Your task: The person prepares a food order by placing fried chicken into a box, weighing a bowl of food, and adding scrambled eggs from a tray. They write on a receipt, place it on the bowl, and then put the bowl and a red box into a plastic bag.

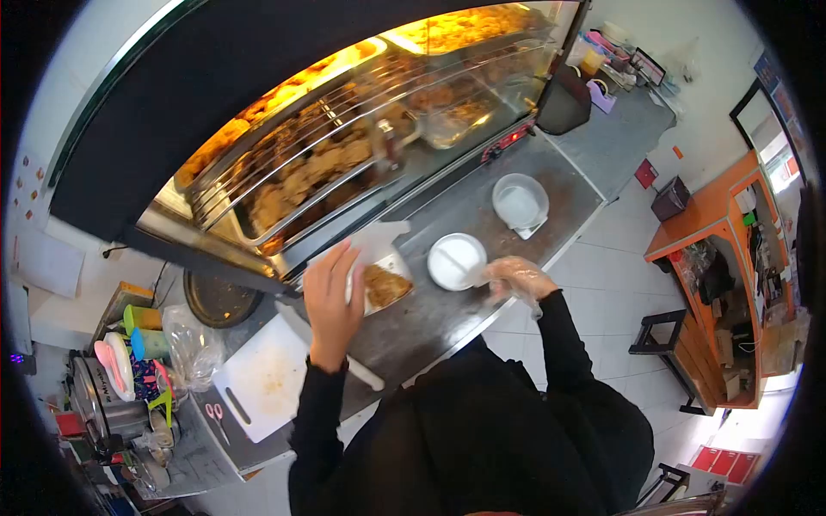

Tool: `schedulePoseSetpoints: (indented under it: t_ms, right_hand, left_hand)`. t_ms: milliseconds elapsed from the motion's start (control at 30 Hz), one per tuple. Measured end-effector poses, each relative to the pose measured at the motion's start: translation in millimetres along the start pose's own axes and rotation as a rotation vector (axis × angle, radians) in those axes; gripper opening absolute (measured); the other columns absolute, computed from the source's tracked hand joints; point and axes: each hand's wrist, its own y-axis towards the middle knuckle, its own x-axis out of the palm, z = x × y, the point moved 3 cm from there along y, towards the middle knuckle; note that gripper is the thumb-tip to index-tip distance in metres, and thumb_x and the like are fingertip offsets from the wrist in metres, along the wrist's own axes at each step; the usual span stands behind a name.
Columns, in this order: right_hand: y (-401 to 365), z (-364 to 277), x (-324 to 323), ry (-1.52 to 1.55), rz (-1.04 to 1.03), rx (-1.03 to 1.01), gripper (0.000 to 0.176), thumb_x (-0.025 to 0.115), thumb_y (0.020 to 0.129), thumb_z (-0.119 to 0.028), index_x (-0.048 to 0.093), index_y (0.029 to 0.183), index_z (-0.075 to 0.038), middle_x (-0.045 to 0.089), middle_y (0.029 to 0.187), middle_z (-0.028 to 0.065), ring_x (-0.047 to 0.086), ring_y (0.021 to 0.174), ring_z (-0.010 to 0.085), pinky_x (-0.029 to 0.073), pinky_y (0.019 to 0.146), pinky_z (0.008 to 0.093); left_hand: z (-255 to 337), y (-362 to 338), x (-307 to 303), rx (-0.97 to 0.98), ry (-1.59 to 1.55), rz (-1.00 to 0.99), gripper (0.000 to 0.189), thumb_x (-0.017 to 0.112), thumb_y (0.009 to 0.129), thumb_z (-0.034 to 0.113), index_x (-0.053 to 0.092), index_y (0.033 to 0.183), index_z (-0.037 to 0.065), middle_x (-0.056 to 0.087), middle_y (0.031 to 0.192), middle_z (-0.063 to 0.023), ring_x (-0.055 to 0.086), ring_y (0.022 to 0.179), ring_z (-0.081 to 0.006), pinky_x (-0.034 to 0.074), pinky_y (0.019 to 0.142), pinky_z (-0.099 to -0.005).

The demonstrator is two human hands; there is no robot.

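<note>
A white paper box [397,265] with its flap raised stands on the grey metal counter, holding a browned, fried-looking piece of food [385,286]. My bare left hand [330,297] grips the box's left side, fingers bent over its edge. In a clear plastic glove, my right hand [519,279] is closed at the right rim of a round white bowl [456,261]. A pale spoon-like handle [451,258] runs from its fingertips into the bowl; its far end is hard to make out. Behind sits a second round tub [520,202], with a small white piece under its front edge.
A lit glass display cabinet [344,146] with trays of fried food rises behind the counter [413,344]. To the left lie a white cutting board [265,378], scissors [217,420], a plastic bag [196,348] and a round dark tray [219,297]. An orange shelf unit [701,224] stands right.
</note>
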Motion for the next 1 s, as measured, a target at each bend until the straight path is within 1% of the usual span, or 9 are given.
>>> schedulePoseSetpoints:
  t_ms: [133,267,400,633,733,833,867,967,1000]
  right_hand:
    - [-13.7,42.4,-119.6,-0.98,0.678,-0.053,0.041,0.055,0.083,-0.021,0.049,0.122,-0.009,0.062,0.1,0.0219,0.059,0.093,0.0385,0.046,0.08,0.0464]
    - [-0.6,60.2,-151.0,-1.097,0.622,0.164,0.049,0.051,0.083,-0.02,0.041,0.131,-0.022,0.061,0.101,0.0215,0.058,0.094,0.0393,0.044,0.08,0.0491]
    - [11.3,70.2,-160.2,-1.279,0.581,0.104,0.042,0.043,0.086,-0.015,0.045,0.128,-0.023,0.062,0.095,0.0178,0.061,0.086,0.0359,0.048,0.071,0.0492]
    - [27.7,75.7,-166.5,-1.404,0.626,-0.031,0.035,0.044,0.087,-0.015,0.052,0.121,-0.018,0.063,0.086,0.0145,0.063,0.079,0.0333,0.048,0.062,0.0468]
    - [37.6,75.1,-170.4,-1.324,0.587,0.023,0.031,0.046,0.086,-0.016,0.054,0.116,-0.014,0.064,0.086,0.0143,0.063,0.079,0.0329,0.049,0.063,0.0452]
    - [42.0,58.9,-161.4,-1.367,0.574,-0.107,0.029,0.045,0.089,-0.025,0.057,0.112,-0.011,0.064,0.088,0.0153,0.063,0.08,0.0326,0.05,0.065,0.0443]
    - [42.1,54.5,-156.0,-1.289,0.407,-0.009,0.036,0.047,0.088,-0.032,0.057,0.112,-0.007,0.064,0.094,0.0184,0.063,0.082,0.0337,0.049,0.07,0.0447]
    - [51.1,40.0,-104.3,-0.933,0.507,-0.372,0.039,0.049,0.086,-0.034,0.059,0.107,-0.002,0.063,0.098,0.0223,0.063,0.089,0.0331,0.048,0.076,0.0447]
    - [59.9,39.1,-90.2,-0.892,0.401,-0.299,0.039,0.048,0.086,-0.032,0.06,0.105,0.0,0.062,0.099,0.0235,0.062,0.092,0.033,0.047,0.079,0.0442]
  left_hand:
    - [34.4,98.0,82.2,0.266,0.314,0.012,0.034,0.064,0.08,0.016,0.06,0.114,0.013,0.054,0.124,-0.0011,0.049,0.11,-0.0212,0.033,0.091,-0.0375]
    - [22.1,142.0,110.6,0.289,0.597,0.053,0.022,0.064,0.082,0.024,0.063,0.102,0.015,0.056,0.117,0.0019,0.048,0.109,-0.0187,0.025,0.095,-0.0387]
    - [9.1,139.9,109.5,0.358,0.759,0.07,0.013,0.066,0.08,0.026,0.066,0.089,0.017,0.059,0.107,0.0018,0.05,0.106,-0.018,0.022,0.097,-0.0404]
    - [16.0,123.5,76.9,0.319,0.919,-0.002,0.01,0.066,0.08,0.024,0.066,0.087,0.017,0.059,0.105,0.0021,0.051,0.103,-0.0187,0.021,0.097,-0.0394]
    - [7.9,110.0,59.8,0.271,1.014,-0.003,0.009,0.066,0.079,0.024,0.064,0.083,0.017,0.059,0.102,0.0014,0.051,0.104,-0.0186,0.023,0.096,-0.0406]
    - [3.2,94.0,36.9,0.194,1.078,-0.029,0.008,0.064,0.081,0.023,0.064,0.083,0.016,0.059,0.1,0.0019,0.051,0.104,-0.0188,0.023,0.096,-0.0411]
    - [3.1,89.1,29.5,0.178,1.11,-0.042,0.008,0.063,0.081,0.023,0.064,0.084,0.016,0.059,0.101,0.0027,0.051,0.103,-0.0184,0.022,0.097,-0.0406]
    - [0.8,75.0,10.4,0.113,1.201,-0.078,0.01,0.062,0.082,0.024,0.064,0.089,0.016,0.058,0.102,0.0036,0.049,0.104,-0.0178,0.021,0.097,-0.0409]
    - [-2.0,69.3,3.9,0.102,1.219,-0.084,0.011,0.062,0.082,0.024,0.064,0.089,0.016,0.058,0.103,0.0036,0.049,0.104,-0.0177,0.021,0.097,-0.041]
